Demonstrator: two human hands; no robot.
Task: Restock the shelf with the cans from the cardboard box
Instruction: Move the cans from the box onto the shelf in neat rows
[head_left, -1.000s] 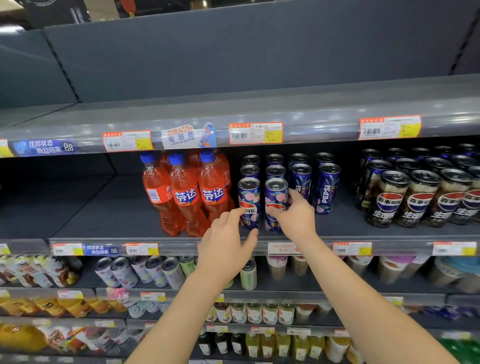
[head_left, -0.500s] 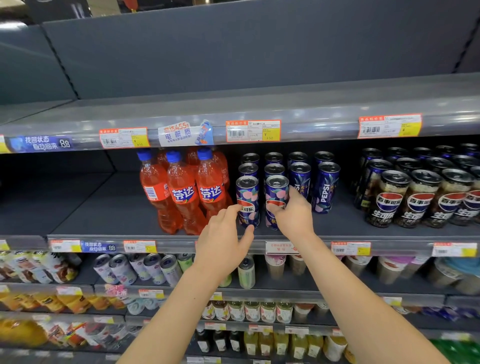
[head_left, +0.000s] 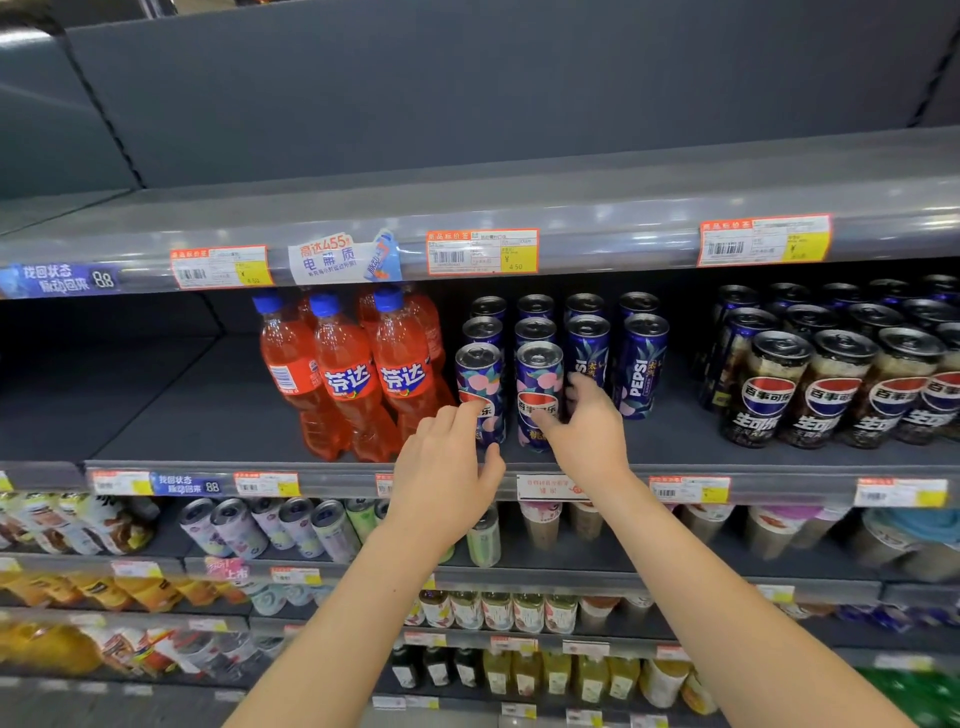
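Observation:
Tall dark-blue Pepsi cans with pink peach print stand in rows on the middle shelf (head_left: 218, 415). My right hand (head_left: 589, 436) wraps the front can of the second row (head_left: 540, 382), thumb across its label and fingers on its right side. My left hand (head_left: 447, 467) reaches toward the front can of the left row (head_left: 479, 379); its fingertips touch the can's lower front and the thumb hangs apart below. Both cans stand upright on the shelf. The cardboard box is out of view.
Orange Fanta bottles (head_left: 350, 379) stand right beside the left can row. Black Pepsi cans (head_left: 831, 389) fill the right of the shelf, with a gap before them. The shelf's left part is bare. The upper shelf lip (head_left: 597, 244) overhangs the cans. Lower shelves hold more drinks.
The view has dropped slightly. My left hand has moved forward until its fingertips reach the left front can. My right hand stays on the second can, its fingers a little looser.

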